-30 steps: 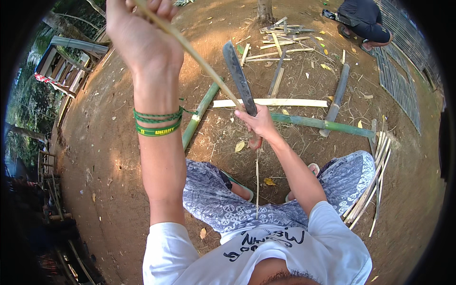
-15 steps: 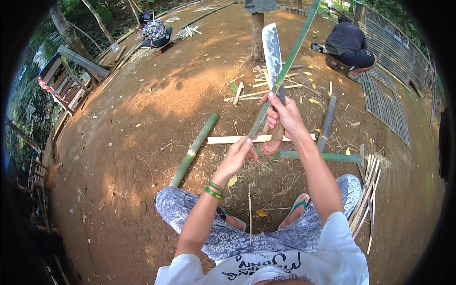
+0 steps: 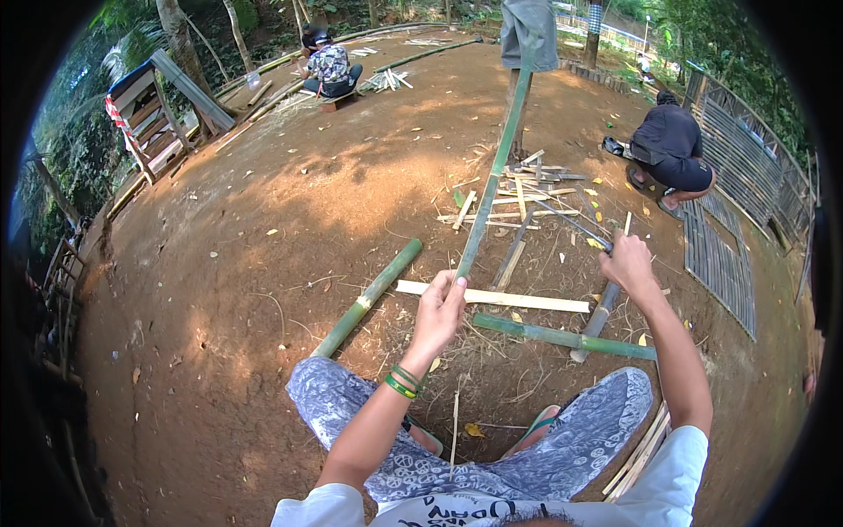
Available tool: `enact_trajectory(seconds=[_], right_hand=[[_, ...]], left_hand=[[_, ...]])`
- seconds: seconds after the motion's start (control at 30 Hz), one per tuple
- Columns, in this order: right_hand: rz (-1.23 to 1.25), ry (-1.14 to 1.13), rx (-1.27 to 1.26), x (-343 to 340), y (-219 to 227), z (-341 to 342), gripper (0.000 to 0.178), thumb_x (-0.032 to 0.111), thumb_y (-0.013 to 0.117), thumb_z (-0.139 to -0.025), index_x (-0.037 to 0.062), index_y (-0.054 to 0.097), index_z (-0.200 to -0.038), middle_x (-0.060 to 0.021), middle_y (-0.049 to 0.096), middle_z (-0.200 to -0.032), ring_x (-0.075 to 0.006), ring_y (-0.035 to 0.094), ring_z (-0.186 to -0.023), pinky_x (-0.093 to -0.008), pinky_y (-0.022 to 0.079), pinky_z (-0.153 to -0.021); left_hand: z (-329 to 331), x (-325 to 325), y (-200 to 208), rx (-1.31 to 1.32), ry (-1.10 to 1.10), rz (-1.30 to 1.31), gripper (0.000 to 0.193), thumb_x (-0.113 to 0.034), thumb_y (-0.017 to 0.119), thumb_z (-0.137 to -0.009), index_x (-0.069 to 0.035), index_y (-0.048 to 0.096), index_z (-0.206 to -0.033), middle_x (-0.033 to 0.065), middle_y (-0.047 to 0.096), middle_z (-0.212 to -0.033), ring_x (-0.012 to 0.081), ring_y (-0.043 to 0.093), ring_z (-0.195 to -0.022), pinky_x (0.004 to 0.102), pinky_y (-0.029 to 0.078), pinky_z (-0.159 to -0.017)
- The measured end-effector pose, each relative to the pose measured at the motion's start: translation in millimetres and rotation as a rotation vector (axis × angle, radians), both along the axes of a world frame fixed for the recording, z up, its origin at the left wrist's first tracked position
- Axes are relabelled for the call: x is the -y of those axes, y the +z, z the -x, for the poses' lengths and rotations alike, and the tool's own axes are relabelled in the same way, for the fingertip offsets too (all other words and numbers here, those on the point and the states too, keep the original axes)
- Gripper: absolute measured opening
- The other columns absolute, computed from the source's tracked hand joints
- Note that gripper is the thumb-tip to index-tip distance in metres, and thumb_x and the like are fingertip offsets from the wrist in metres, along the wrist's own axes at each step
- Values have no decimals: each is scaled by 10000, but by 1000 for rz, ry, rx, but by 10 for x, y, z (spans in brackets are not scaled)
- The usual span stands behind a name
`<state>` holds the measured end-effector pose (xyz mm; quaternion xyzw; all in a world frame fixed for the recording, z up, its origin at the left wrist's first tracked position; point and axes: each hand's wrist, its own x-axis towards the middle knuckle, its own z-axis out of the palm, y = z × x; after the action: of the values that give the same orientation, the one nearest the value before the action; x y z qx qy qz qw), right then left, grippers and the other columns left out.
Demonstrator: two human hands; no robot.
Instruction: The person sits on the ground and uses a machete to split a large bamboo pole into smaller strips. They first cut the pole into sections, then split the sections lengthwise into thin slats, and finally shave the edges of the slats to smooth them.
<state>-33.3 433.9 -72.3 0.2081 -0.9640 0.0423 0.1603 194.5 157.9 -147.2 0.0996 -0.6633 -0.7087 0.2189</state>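
Note:
My left hand (image 3: 439, 318) is closed around the lower end of a long green bamboo strip (image 3: 500, 167), which slants up and away from me. In my right hand (image 3: 629, 263), held out to the right, is a machete (image 3: 575, 227); its blade is seen nearly edge-on and points up-left, apart from the strip. The fingers cover most of the handle. Below my hands lie a pale split bamboo piece (image 3: 500, 297) and a green bamboo pole (image 3: 562, 335), which crosses a darker pole (image 3: 602, 309). Another green pole (image 3: 369, 299) reaches my left knee.
Split bamboo pieces (image 3: 531, 195) are scattered before a tree trunk draped with grey cloth (image 3: 529, 39). Pale strips (image 3: 641, 452) lie beside my right knee. One person (image 3: 672, 145) crouches near bamboo panels (image 3: 720, 255) at right; others (image 3: 329, 68) sit far left.
My right hand has swung the machete outward to the right, away from the strip. The left hand still grips the strip, which now stands farther left. The view has shifted slightly.

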Motion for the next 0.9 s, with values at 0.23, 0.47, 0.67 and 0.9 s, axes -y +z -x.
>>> enact_trajectory(seconds=[0.23,0.47,0.67,0.9], right_hand=[[44,-172,125,-573,-83,126,378,360,733,-783,-9,686,-853,-215,701,-819,-386,702,-805,-471,553,-746],[581,231,156,-22,-133,-310,375,288,752,-868,23,494,-803,-100,513,-595,-216,505,-558,-410,407,-555],[359,558,-93,436,-128,-609,226,155,723,-771,80,528,-856,-98,583,-554,-318,620,-502,-460,468,-493],[309,417,-135,490,-52,-404,117,126,638,-775,78,532,-790,-56,545,-507,-223,540,-409,-424,458,-437]], left_hand=[[-31,40,262,-53,-28,-201,155,-259,470,-1071,-111,503,-1036,-26,514,-663,27,377,-460,190,282,-403],[-91,-73,335,48,-98,-322,220,-306,403,-1091,-114,502,-1048,-25,470,-660,32,333,-447,195,239,-394],[-187,-319,445,130,-200,-350,286,-339,383,-1096,-101,529,-1033,-38,401,-598,41,292,-429,208,214,-392],[-652,-517,475,197,-262,-411,287,-309,373,-1101,-92,505,-969,-51,349,-544,37,262,-405,214,190,-364]])
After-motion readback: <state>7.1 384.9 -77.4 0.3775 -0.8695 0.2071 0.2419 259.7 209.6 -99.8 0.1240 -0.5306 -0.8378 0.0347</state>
